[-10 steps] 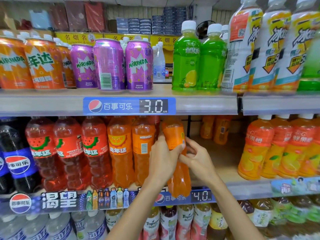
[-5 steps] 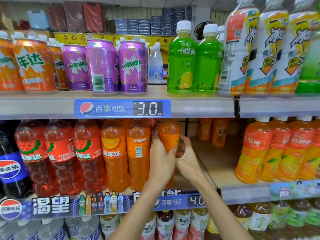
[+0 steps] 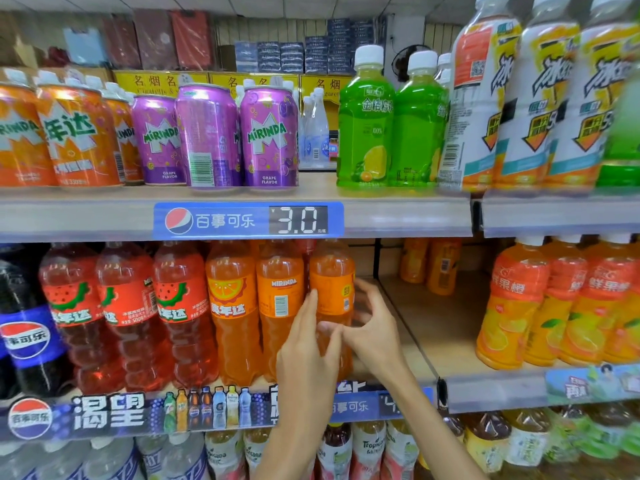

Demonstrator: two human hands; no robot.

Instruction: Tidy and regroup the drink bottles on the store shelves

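Note:
An orange Mirinda bottle stands upright on the middle shelf, at the right end of a row of two like orange bottles. Its label faces sideways. My left hand wraps its left side and front, thumb across the lower body. My right hand holds its right side with the fingers loosely spread and the thumb on the front. Left of the orange bottles stand three red watermelon Mirinda bottles and a dark Pepsi bottle.
The top shelf carries orange cans, purple grape cans, green bottles and tall white bottles. Bare shelf board lies right of my hands, with two small orange bottles at its back. Orange juice bottles fill the right bay.
The orange bottle was tilted and held out over the shelf edge; it now stands upright in line beside the other orange bottles. Both hands moved inward with it.

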